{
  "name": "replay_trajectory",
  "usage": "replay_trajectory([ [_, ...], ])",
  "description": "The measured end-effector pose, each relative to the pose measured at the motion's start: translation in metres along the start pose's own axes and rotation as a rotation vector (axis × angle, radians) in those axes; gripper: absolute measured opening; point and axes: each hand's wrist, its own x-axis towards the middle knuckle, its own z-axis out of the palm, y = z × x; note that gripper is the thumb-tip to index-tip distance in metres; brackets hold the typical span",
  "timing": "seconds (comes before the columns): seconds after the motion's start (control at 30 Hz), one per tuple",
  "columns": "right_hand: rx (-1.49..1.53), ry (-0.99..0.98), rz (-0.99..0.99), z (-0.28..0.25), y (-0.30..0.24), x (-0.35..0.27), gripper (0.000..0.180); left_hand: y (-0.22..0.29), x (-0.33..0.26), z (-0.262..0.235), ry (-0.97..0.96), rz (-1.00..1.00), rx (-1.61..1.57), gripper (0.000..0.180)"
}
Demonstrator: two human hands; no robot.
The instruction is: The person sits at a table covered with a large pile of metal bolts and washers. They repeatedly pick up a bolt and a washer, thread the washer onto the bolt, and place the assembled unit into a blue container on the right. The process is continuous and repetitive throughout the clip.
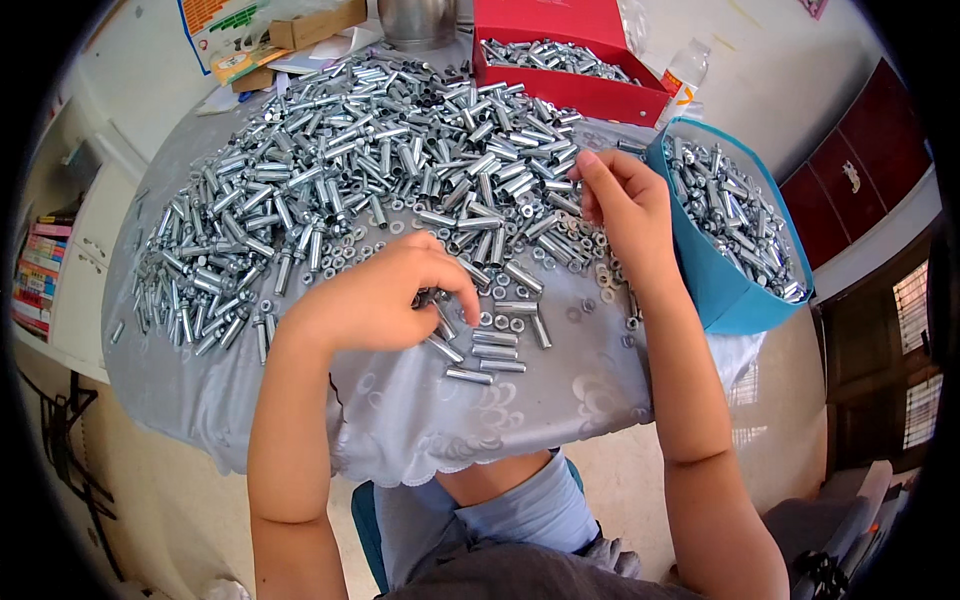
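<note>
My left hand (385, 295) hovers low over the near edge of a big heap of shiny metal sleeves and bolts (370, 150). Its fingers curl downward, with thumb and forefinger apart and metal parts showing in the gap; the other fingers are mostly hidden. Just beside it lie several loose metal sleeves (495, 352) and a few hex nuts (501, 322). At the heap's right side, my right hand (630, 205) is raised, thumb and forefinger pinched together. Whatever sits in that pinch is too small to make out. Flat washers (590, 240) are scattered below it.
A blue fabric bin (735, 300) full of bolts stands right of my right hand. Behind the heap are a red box (570, 100) of metal parts, a plastic bottle (685, 80), a metal pot (415, 22) and a cardboard box (318, 25). A grey cloth (560, 410) covers the round table.
</note>
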Motion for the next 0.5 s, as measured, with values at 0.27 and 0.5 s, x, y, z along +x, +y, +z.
replay_trajectory([
  [0.27, -0.054, 0.059, -0.001, -0.005, 0.003, 0.004, 0.025, 0.001, -0.001, 0.001, -0.090, -0.140, 0.019, 0.024],
  [0.5, -0.836, -0.158, 0.017, -0.027, 0.013, 0.004, 0.022, 0.000, -0.001, 0.001, -0.002, -0.125, 0.009, 0.019],
])
